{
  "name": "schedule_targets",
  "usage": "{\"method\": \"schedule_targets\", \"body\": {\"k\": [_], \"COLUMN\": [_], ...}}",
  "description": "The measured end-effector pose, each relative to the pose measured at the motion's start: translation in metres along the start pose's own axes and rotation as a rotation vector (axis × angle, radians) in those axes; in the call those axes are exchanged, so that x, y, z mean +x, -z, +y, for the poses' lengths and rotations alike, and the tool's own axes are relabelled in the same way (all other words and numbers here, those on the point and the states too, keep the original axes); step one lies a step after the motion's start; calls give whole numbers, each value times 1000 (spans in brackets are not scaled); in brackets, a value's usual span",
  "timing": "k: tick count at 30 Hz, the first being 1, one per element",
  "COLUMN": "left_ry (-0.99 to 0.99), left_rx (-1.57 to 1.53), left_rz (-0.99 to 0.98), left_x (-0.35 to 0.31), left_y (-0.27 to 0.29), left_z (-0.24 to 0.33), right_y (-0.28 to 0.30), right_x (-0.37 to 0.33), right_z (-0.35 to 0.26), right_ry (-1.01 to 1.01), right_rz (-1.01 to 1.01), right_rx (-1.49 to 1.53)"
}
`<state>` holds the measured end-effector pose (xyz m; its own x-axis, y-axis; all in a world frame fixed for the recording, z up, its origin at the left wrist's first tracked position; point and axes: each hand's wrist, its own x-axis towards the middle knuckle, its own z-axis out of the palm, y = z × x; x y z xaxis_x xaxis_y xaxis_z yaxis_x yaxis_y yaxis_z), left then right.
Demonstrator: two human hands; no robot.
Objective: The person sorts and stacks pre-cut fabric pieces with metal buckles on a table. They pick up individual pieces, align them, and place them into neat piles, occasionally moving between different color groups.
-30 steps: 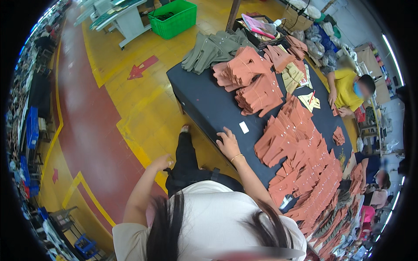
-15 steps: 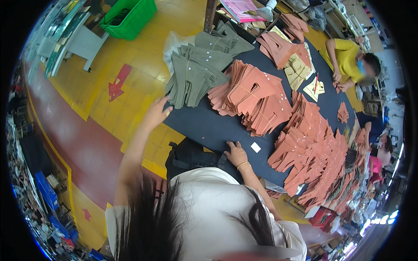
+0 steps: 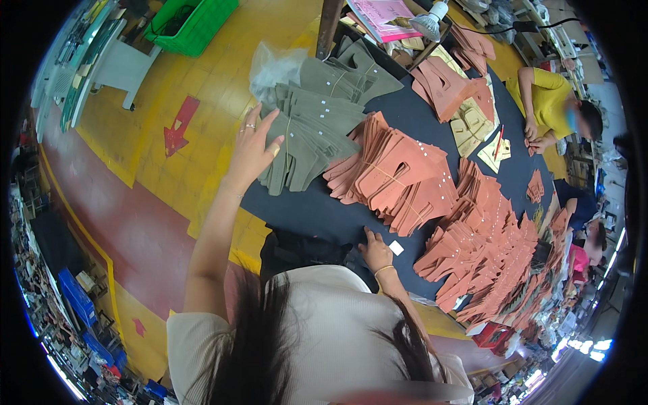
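The left hand (image 3: 253,155), its fingers spread and gripping nothing visible, lies at the left edge of the banded stack of grey-green, flat-cut, apparently fabric pieces (image 3: 316,120) on the table's far left; contact cannot be told. The right hand (image 3: 378,255) is at the near edge of the dark-topped table (image 3: 290,210), beside a small white rectangular card (image 3: 396,248); its finger closure is unclear. Broad support, layers aligned, would probably limit slipping.

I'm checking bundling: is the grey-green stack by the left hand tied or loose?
Tied, apparently: a yellowish band crosses the grey-green stack beside the left hand; its underside is hidden.
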<state>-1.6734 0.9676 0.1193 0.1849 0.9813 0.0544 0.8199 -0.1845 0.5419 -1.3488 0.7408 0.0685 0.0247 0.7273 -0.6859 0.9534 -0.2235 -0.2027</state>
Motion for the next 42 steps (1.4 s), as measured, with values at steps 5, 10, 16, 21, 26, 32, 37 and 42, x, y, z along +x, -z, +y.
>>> {"method": "schedule_targets", "body": {"k": [5, 10, 16, 21, 26, 32, 37, 42], "left_ry": [-178, -290, -192, -245, -224, -198, -227, -265], "left_rx": [-24, 252, 215, 182, 180, 206, 210, 180], "left_rz": [-90, -278, -269, -96, -88, -130, -44, 32], "left_x": [60, 93, 88, 82, 84, 77, 67, 56], "left_y": [-2, -38, -67, -70, -67, -59, -59, -59], "left_z": [8, 31, 38, 42, 47, 53, 56, 54], "right_y": [102, 209, 235, 238, 234, 223, 219, 219], "right_x": [11, 101, 239, 271, 278, 241, 219, 219], "right_z": [-50, -144, -212, -219, -223, -210, -212, -205], "right_ry": [503, 877, 364, 57, 54, 205, 136, 130], "right_rz": [-234, 631, 549, 363, 418, 596, 655, 480], "right_rx": [479, 309, -235, -397, -403, -313, -319, -284]}}
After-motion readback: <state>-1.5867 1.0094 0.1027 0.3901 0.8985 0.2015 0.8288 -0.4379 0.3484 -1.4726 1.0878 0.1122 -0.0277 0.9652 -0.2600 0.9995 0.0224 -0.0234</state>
